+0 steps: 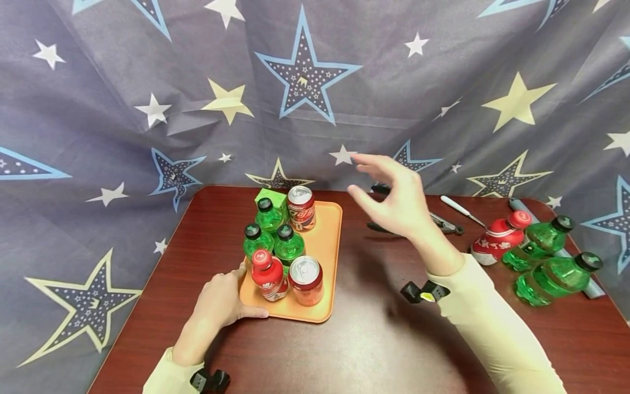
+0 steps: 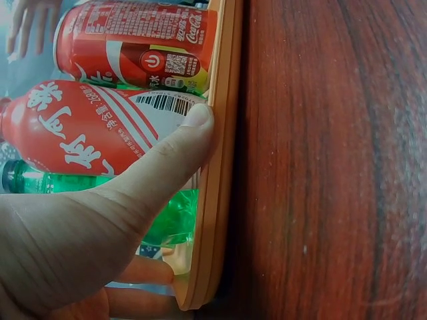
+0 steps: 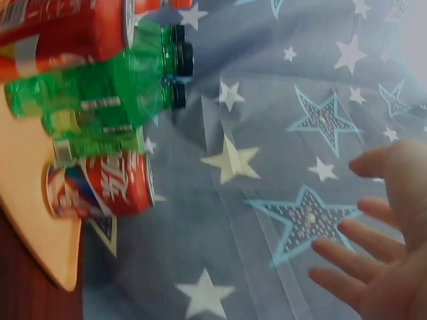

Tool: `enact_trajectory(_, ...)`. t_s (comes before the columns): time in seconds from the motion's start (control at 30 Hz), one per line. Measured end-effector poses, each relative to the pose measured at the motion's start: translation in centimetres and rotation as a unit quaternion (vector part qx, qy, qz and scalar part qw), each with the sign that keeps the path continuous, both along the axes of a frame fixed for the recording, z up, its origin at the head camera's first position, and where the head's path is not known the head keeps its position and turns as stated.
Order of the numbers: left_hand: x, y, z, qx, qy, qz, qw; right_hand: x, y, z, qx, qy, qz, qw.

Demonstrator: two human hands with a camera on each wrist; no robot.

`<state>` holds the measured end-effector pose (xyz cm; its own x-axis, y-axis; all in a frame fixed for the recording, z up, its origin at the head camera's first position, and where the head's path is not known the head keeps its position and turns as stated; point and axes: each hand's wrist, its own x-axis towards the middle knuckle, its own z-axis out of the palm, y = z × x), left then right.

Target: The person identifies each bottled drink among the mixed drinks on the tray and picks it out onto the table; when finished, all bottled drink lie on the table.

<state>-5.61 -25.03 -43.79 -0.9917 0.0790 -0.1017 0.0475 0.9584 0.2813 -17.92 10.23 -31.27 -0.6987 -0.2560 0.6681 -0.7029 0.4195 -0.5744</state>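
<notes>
An orange tray [image 1: 328,241] lies on the table, and my left hand [image 1: 219,298] grips its near left corner. The left thumb [image 2: 170,150] lies along the near rim, with the other fingers round the left side. On the tray stand a red cola bottle [image 1: 269,278], a cola can [image 1: 306,282], several green soda bottles [image 1: 289,246], a green box [image 1: 275,198] and a second can [image 1: 301,209] at the far end. My right hand [image 1: 394,200] hangs in the air right of the tray, fingers spread, holding nothing.
Black-tipped tongs [image 1: 445,223] lie partly behind the right hand. A white-handled tool [image 1: 458,207] lies farther right. At the table's right stand another red bottle [image 1: 497,239] and two green bottles [image 1: 553,279], with a grey tube [image 1: 593,289] behind. A starry cloth [image 1: 197,82] hangs at the back.
</notes>
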Motion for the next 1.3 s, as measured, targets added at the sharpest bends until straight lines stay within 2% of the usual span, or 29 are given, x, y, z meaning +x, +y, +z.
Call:
enact_trajectory(0.1,0.0,0.0,0.1,0.001,0.001,-0.001,1.0,0.1,-1.4,-0.3,0.027,-0.021,0.061,0.9975)
enact_trajectory(0.27,0.2,-0.1,0.0,0.002,0.002,0.0,1.0,-0.1,-3.2,-1.1,0.048,-0.07,0.144,0.986)
enact_trajectory(0.5,0.1,-0.1,0.0,0.003,0.002,-0.001,1.0,-0.5,-5.2,-2.7,0.095,-0.059,0.221,0.9688)
enact_trajectory(0.57,0.1,-0.1,-0.1,0.002,0.001,0.001,1.0,-0.6,-5.8,-3.2,0.096,-0.07,0.243,0.9627)
enact_trajectory(0.73,0.1,0.0,0.0,-0.002,0.001,0.003,1.0,-0.7,-7.0,-4.3,0.107,-0.099,0.253,0.9564)
enact_trajectory(0.93,0.2,0.1,0.1,0.002,0.0,0.001,1.0,-1.1,-8.0,-5.9,0.132,-0.091,0.243,0.9567)
enact_trajectory(1.03,0.2,0.1,0.1,0.004,0.001,0.001,1.0,-1.2,-8.4,-6.6,0.13,-0.105,0.26,0.951)
enact_trajectory(1.17,0.2,0.1,0.2,0.005,0.0,0.001,1.0,-1.3,-8.7,-7.3,0.128,-0.141,0.289,0.9382)
enact_trajectory(1.3,0.2,0.1,0.1,0.003,0.0,0.002,1.0,-1.4,-9.0,-8.0,0.143,-0.138,0.291,0.9357)
